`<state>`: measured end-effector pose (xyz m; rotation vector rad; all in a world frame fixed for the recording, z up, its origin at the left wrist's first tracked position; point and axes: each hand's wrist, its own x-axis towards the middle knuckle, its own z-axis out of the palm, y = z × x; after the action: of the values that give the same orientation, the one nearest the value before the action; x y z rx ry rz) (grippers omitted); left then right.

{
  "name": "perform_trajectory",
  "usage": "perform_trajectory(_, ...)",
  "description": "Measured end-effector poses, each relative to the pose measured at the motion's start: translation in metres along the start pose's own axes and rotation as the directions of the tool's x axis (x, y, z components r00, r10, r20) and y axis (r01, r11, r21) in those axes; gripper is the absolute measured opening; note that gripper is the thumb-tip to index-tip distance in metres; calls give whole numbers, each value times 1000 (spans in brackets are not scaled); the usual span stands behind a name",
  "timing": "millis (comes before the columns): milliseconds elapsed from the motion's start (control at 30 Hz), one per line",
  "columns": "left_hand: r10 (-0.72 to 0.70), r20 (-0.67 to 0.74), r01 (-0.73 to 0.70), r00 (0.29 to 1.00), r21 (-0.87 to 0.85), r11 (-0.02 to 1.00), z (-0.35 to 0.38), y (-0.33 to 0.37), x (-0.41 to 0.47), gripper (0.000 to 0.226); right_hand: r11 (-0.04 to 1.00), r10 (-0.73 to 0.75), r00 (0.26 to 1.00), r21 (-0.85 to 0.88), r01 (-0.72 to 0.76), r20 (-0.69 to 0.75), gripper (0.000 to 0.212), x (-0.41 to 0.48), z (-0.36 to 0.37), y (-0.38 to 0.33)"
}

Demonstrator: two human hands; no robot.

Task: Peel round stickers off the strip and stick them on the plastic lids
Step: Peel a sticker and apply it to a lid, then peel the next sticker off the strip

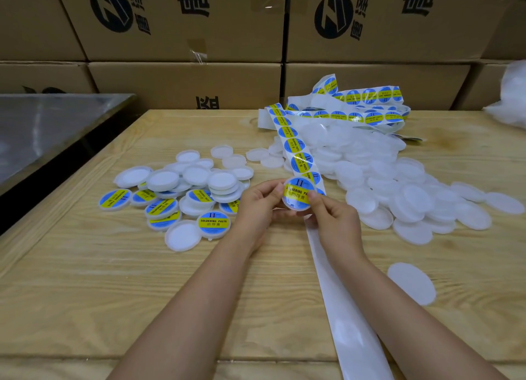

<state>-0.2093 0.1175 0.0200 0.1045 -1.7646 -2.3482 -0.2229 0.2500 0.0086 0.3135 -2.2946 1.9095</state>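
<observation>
**Round sticker (299, 188) on a plastic lid, held up in both hands**

The held lid (294, 208) is above the wooden table (85, 294), near its middle. The left hand (256, 206) grips its left edge with curled fingers, thumb on the sticker's yellow band. The right hand (333, 220) pinches the right edge between thumb and fingers. The sticker strip (296, 149) runs from a loose tangle at the back down to the hands. Its bare backing (336, 288) trails on toward the near table edge. A heap of plain lids (398, 186) lies to the right. Labelled lids (185, 197) are piled to the left, and one lone lid (411, 283) lies beside the right forearm. Cardboard boxes (185, 24) stand stacked behind.
</observation>
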Motion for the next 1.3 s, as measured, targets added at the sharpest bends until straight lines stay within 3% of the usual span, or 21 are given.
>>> perform_trajectory(200, 48, -75, -40, 996, 98, 994, 1, -1, -2, 19, 999, 37, 998, -32, -39, -47, 50, 3, 0, 2)
perform_trajectory(300, 132, -195, -115, 972, 98, 989, 2, 5, -3, 13, 994, 100, 993, 43, -97, -55, 46, 3, 2, 2)
perform_trajectory(400, 408, -413, -275, 814, 345, 897, -10, 16, 3, 9, 986, 138, 989, 101, -132, -53, 42, 4, 3, 2)
perform_trajectory(500, 666, -400, -309, 630, 657, 687, -38, 30, 7, 15, 989, 127, 991, 75, -124, -32, 41, 3, 4, 4)
perform_trajectory(567, 717, -370, -219, 591, 782, 584, -57, 35, 10, 19, 991, 125, 992, 60, -123, -29, 42, 3, 4, 4)
perform_trajectory(667, 706, -357, -74, 612, 863, 500, -72, 32, 10, 21, 989, 136, 990, 70, -134, -31, 42, 4, 4, 2)
perform_trajectory(867, 553, -429, 172, 714, 874, 455, -77, 29, 12, 23, 984, 152, 986, 103, -144, -74, 43, 3, 2, 0)
perform_trajectory(1033, 555, -367, 199, 746, 919, 340, -78, 30, 13, 25, 987, 150, 986, 61, -146, -68, 39, 5, 2, 0)
perform_trajectory(1133, 619, -232, 107, 750, 967, 232, -67, 29, 12, 24, 988, 150, 987, 42, -148, -57, 32, 4, 3, 0)
perform_trajectory(1300, 653, 55, -336, 756, 888, 314, -1, 21, 5, 23, 993, 102, 994, -53, -104, -49, 27, 1, 4, -4)
